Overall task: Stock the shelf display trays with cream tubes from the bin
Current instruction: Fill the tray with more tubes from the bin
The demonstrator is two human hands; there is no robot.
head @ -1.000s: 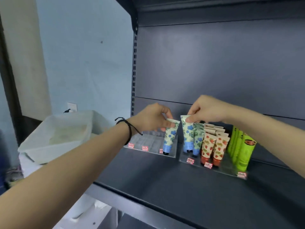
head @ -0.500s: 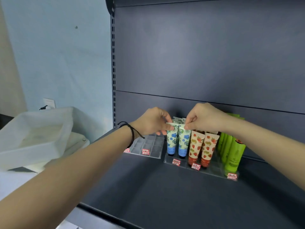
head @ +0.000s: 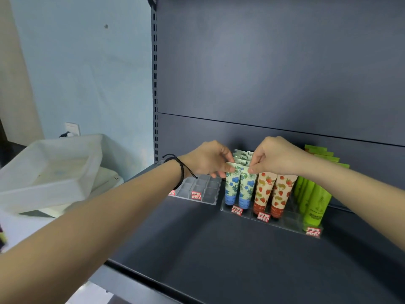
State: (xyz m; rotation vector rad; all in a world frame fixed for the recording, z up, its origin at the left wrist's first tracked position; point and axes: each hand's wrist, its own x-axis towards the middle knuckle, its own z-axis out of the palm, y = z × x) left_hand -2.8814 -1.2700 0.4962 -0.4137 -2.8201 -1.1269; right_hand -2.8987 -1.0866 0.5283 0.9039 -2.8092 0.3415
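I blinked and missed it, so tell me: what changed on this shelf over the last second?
The left hand swung its tilted blue-flowered tube rightward from the empty tray and stood it upright at the front of the stocked tray, beside the matching tube the right hand pinches. Neither hand let go; both still pinch the tube tops. The strawberry tubes, green tubes and bin stayed put.

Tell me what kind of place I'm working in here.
Probably a retail shop: a dark metal shelf with a slotted upright, a clear display tray fronted with red price tags, and cream tubes lined up by variety.
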